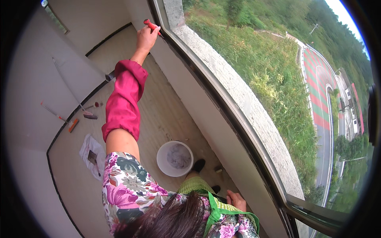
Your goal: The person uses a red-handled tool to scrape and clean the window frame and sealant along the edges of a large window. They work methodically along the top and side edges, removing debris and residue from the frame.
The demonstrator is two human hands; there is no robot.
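My left hand [147, 38], its arm stretched out in a pink oversleeve [125, 98], grips a hand tool by its red handle [151, 26]. The tool's thin dark end points down at the inner edge of the dark window frame [208, 80]; whether it touches is too small to tell. Down by my body, beside the green checked apron [227, 207], is my right hand [238, 200] with its fingers bent. It is close to the wall under the window, and I cannot tell whether it holds anything.
A white bucket [160, 162] with greyish contents stands on the floor by my shoes. A flat tool with a handle [93, 157] lies on a white plastic bag [86, 145]. An orange-headed brush [73, 125] and a broom [90, 115] lean against the left wall. Outside are a rough ledge [238, 92] and greenery.
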